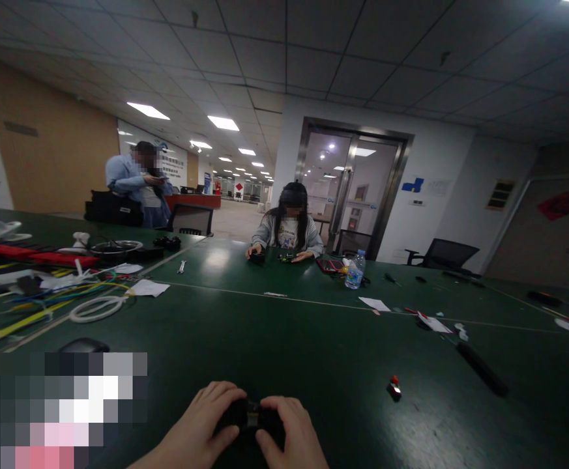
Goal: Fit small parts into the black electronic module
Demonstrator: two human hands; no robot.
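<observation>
Low in the middle of the head view, a small black object [252,417] lies between my two hands, close to the green tabletop. It has a metallic-looking strip at its centre; its exact kind cannot be made out. My left hand [208,417] is closed round its left end, thumb below and fingers above. On the other end, my right hand [287,426] grips it in the same way. The fingers hide both ends. To the right of my hands, a small black and red piece [394,387] rests on the table.
Tangled cables and a white coiled tube [97,309] crowd the left. A wrench [181,267], a water bottle [355,270] and a black rod-like item [482,369] lie or stand farther out. One person [287,225] sits opposite; another [137,182] stands back left.
</observation>
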